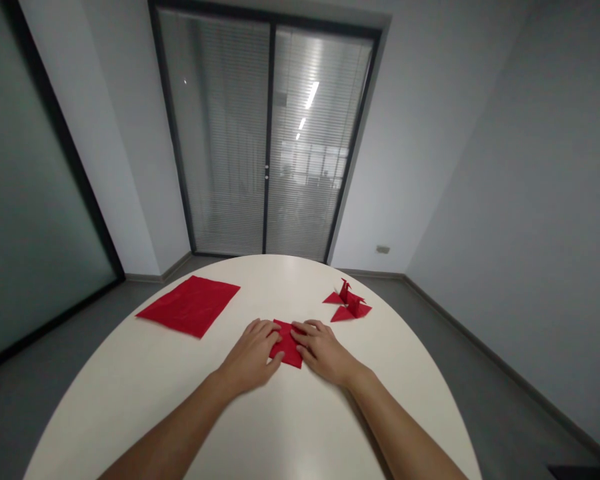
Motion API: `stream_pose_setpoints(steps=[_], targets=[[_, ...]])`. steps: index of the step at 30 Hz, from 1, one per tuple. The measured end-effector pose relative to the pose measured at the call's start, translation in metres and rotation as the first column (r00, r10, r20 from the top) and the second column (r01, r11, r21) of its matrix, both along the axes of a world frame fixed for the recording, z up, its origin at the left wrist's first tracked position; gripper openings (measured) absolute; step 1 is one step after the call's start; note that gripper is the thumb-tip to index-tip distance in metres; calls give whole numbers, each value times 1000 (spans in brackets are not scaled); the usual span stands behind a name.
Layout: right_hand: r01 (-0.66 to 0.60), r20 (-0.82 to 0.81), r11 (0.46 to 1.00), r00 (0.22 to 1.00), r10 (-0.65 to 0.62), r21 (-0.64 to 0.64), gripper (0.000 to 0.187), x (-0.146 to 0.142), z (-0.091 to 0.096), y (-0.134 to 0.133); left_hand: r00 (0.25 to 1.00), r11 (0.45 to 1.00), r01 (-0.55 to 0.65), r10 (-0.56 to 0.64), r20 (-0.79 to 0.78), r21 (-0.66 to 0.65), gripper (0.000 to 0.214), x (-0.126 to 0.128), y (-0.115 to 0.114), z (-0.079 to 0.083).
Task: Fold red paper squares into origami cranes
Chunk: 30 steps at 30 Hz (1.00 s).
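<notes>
A small folded square of red paper (287, 345) lies flat on the white round table (280, 427), between my two hands. My left hand (253, 353) rests over its left side, fingers stretched out and slightly bent, thumb near the lower edge. On the right side, my right hand (325, 350) lies with its fingertips on the paper, fingers extended. Both hands press from above rather than grip. Parts of the paper's left and right edges are hidden under the fingers.
Several flat sheets or one sheet of red paper (193, 305) lie at the table's left; the count cannot be told. Two folded red paper cranes (353, 308) stand close together at the right. Beyond the table is a glass partition with blinds (230, 147).
</notes>
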State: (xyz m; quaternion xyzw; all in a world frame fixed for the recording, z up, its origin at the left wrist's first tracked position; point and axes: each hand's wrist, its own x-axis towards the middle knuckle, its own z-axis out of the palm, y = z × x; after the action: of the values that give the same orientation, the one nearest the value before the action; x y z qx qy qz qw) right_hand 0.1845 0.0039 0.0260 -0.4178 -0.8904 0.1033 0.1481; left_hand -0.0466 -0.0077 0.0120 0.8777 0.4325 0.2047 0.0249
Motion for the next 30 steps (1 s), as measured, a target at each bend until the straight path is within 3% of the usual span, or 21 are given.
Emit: stream_pose_setpoints(steps=[6,10,13,19,23,30], targets=[[-33,-30,996,999,31,-79,53,1,5,-4,998,995,55,-53,25,-84,51,-3,1,-4],[10,26,990,1000,-6,-138,53,3,3,-5,999,999,32,-32,20,-42,41,-3,1,0],[54,59,992,997,-47,-113,50,4,0,-2,999,998,33,-33,3,-44,33,-3,2,0],[-28,-9,997,1000,28,-68,45,6,-2,-1,999,991,38,-42,-26,-125,45,-7,4,-6],[10,18,995,1000,-9,-98,47,7,-4,-3,999,994,33,-36,-23,-109,50,-9,2,-5],[56,-10,996,998,-55,68,45,9,-8,5,998,997,60,-61,-19,-55,52,-15,0,3]])
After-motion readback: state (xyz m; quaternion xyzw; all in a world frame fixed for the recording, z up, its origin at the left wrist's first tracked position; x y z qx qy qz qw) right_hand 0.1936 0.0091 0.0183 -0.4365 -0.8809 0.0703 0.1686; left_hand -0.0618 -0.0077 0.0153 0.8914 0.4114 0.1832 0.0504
